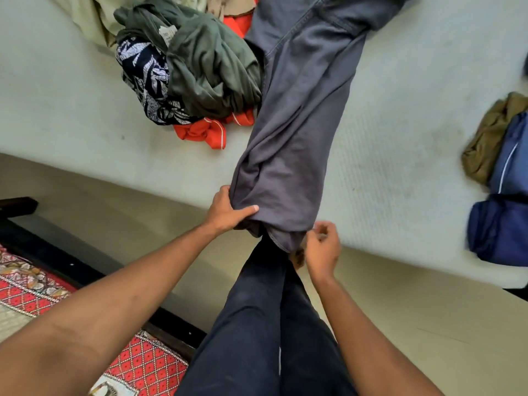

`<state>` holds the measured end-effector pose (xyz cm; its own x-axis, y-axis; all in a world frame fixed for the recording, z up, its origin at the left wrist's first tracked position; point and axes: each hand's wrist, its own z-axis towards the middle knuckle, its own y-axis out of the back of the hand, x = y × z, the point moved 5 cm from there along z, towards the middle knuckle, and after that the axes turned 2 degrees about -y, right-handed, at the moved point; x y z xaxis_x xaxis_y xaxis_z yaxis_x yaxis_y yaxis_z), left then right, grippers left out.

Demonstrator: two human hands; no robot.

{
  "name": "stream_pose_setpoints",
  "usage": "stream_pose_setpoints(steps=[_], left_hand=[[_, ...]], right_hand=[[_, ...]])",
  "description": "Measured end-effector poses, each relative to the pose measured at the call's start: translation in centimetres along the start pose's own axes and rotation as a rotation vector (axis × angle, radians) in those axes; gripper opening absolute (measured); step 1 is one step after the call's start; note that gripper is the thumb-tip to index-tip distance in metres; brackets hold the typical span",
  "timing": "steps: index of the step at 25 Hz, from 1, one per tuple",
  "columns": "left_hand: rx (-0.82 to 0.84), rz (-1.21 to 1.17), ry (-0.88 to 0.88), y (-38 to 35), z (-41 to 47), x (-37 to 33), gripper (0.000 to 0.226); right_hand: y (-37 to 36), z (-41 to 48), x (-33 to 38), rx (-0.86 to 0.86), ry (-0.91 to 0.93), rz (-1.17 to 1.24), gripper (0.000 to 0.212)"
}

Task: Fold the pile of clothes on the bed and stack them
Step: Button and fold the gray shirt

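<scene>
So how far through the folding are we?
Done: a navy garment, blue garment and khaki garment look folded on the bed at the right. In hand: the grey trousers lie stretched out, left hand gripping the leg end, right hand beside the hem. Left: the heaped green garment, patterned garment, orange garment and pale garment.

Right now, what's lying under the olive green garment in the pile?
A navy white-printed cloth pokes out from under the green garment on its left, and an orange garment at its near edge. How far either runs underneath, or anything else there, is covered.
</scene>
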<state>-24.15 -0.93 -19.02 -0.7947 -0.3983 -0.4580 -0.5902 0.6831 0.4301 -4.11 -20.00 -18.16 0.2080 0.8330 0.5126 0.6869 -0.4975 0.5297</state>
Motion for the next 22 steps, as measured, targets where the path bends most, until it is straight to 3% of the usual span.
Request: stream_pose_setpoints(steps=[3,5,7,9,17,22], left_hand=[[-0.092,-0.084,0.056,-0.7,0.3,-0.3,0.083],[-0.077,-0.107,0.088,-0.8,0.9,-0.6,0.066],[0.004,-0.071,0.074,-0.6,1.1,-1.2,0.035],[0.066,-0.1,0.079,-0.4,0.4,-1.9,0.017],[0.297,-0.467,0.173,-2.7,-5.8,-4.6,0.036],[0.16,-0.296,0.23,-6.2,-11.6,-1.1,0.024]], right_hand=[[-0.9,2.8,2.3,0.105,-0.164,0.268,0.04],[-2.5,4.0,3.3,0.225,-0.159,0.173,0.064],[-3.8,4.2,3.8,0.329,-0.109,0.033,0.078],[-4.5,3.6,4.0,0.416,-0.124,0.011,0.065],[0.1,0.0,3.4,0.326,-0.187,0.327,0.029],[3.8,-4.6,-0.3,0.283,-0.271,0.441,0.023]])
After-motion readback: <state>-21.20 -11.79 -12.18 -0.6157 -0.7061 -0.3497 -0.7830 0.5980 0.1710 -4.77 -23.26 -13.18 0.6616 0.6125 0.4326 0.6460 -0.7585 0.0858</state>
